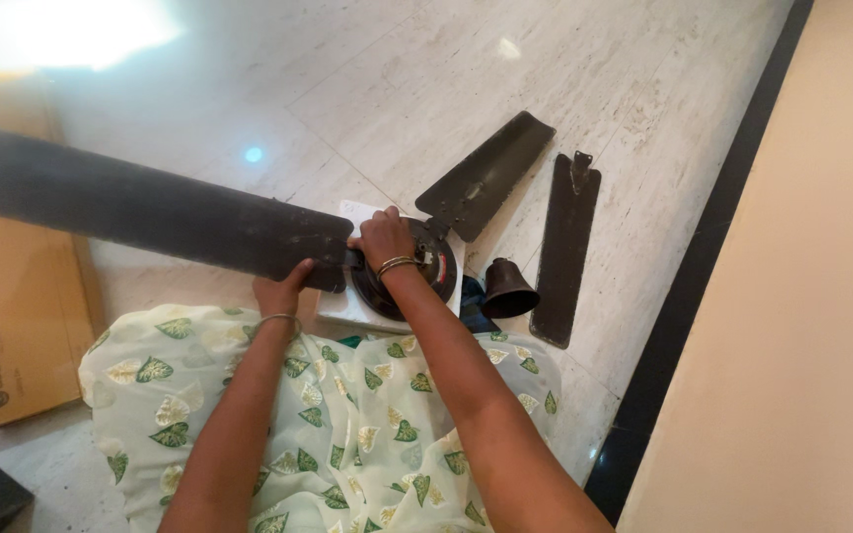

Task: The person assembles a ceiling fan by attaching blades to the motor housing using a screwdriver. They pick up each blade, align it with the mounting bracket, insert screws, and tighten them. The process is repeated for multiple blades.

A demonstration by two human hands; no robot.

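A dark ceiling fan motor [424, 271] rests on a white block [352, 308] on the floor in front of me. A long dark blade [140, 205] reaches out to the left from it, and a second blade [485, 176] points up to the right. My left hand [283, 291] grips the near edge of the long blade close to its root. My right hand [382, 239] sits on top of the motor where that blade joins, fingers curled over the joint. Both wrists wear metal bangles.
A loose third blade [566, 247] lies on the marble floor to the right, with a dark bell-shaped cup [507, 289] beside the motor. A brown cardboard box [12, 316] lies at left. A black skirting strip [688, 286] and a beige wall bound the right side.
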